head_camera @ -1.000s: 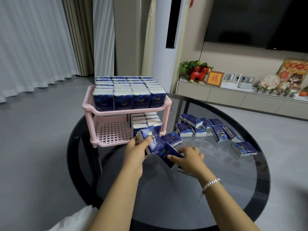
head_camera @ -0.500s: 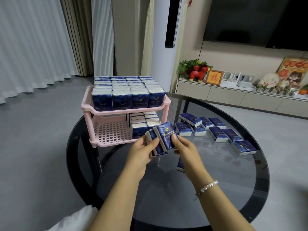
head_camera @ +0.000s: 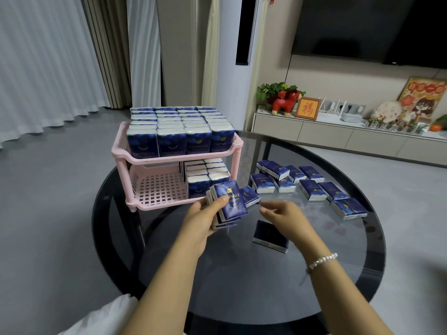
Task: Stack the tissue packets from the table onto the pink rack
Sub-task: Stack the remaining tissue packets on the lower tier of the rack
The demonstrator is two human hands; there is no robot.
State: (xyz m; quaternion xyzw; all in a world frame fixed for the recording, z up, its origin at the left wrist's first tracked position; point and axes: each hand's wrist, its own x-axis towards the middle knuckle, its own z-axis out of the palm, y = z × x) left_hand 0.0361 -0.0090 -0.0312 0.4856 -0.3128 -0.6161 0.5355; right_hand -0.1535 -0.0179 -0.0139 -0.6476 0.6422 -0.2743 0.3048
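Head view is showing the left hand (head_camera: 205, 221) gripping a small bundle of tissue packets (head_camera: 227, 205), thumb lying across the front face of the top packet and the other fingers wrapping round the back; the bundle is standing on end, tilted a little, just in front of the pink rack (head_camera: 154, 189). The right hand (head_camera: 283, 213) is hovering beside it with fingers loosely curled and nothing between them.

One packet (head_camera: 251, 195) is lying just past the bundle, between both hands and touching or nearly touching the bundle's far edge. A second, the near packet (head_camera: 271, 235), is lying flat under the right wrist, its long axis running roughly away from the person. The right hand is the nearer one to both, so I judge it is the one placed to gather the next packet into the bundle.

The rack's lower shelf is offering its free space on its left half, up and left of the grip; its right half is already holding a block of upright packets (head_camera: 205, 175). The top shelf (head_camera: 181, 131) is looking full. More loose packets (head_camera: 309, 187) are lying flat on the glass table (head_camera: 242, 286), to the right of the rack and well beyond the right hand.

Writing: "TWINKLE" is reading clearly on the held packet and on the front row of the top shelf, with a small yellow mark above it. A framed red character (head_camera: 307, 109) is standing on the far cabinet; other print is too small to read.
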